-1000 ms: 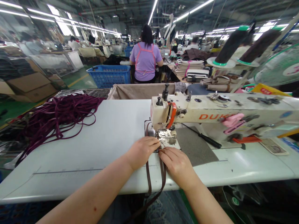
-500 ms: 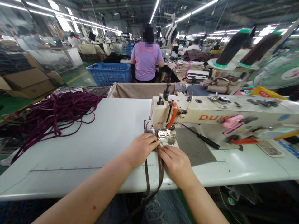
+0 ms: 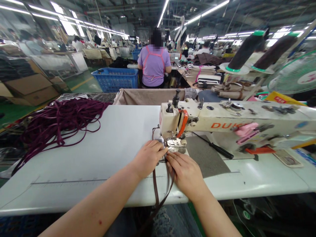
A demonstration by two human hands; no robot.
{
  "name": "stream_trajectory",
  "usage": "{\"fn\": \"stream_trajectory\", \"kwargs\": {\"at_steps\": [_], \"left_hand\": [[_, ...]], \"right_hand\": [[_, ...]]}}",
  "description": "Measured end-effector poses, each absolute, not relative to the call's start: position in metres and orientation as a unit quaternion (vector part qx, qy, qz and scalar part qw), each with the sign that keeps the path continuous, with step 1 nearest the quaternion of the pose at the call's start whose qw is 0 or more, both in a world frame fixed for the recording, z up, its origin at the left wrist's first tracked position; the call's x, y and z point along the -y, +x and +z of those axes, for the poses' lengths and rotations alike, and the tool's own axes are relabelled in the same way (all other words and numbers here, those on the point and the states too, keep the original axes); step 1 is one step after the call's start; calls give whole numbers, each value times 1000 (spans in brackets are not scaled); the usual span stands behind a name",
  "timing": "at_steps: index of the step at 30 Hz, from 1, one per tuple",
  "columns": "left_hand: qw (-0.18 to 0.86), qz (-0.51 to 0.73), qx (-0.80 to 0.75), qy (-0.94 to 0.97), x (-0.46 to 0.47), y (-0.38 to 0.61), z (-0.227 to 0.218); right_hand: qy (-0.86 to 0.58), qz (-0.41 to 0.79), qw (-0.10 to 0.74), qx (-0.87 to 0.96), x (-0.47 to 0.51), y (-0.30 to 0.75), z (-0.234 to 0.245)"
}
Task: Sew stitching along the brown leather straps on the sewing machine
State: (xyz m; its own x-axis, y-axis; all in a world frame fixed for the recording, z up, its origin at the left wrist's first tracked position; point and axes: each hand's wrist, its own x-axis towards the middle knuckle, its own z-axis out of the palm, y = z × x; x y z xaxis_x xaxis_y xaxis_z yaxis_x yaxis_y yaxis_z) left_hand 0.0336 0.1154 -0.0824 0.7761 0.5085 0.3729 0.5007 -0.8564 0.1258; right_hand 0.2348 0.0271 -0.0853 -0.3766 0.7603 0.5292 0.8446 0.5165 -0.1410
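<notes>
A cream sewing machine stands on the white table. A narrow brown strap runs from under its presser foot over the table's front edge and hangs down in a loop. My left hand lies on the strap just left of the foot, fingers curled and pinching it. My right hand rests beside it, fingertips pressed on the strap in front of the foot.
A heap of dark purple straps lies at the table's left. A black-handled screwdriver lies on a grey mat under the machine arm. Thread cones and a fan stand at right. A person in a purple shirt sits ahead beside a blue basket.
Both hands have crept slightly toward the presser foot with the strap. The hanging loop of strap has shortened and its two sides have drawn closer.
</notes>
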Motion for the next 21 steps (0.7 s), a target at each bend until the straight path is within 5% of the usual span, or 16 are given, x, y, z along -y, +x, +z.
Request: {"fn": "stream_trajectory", "kwargs": {"at_steps": [15,21], "left_hand": [[63,220,-286,930,-120,32,-87],[113,322,-343,875,-125,30,-88]], "right_hand": [[-487,-72,286,822,-27,235,-80],[-469,-52,305,827,-25,235,-76]]}}
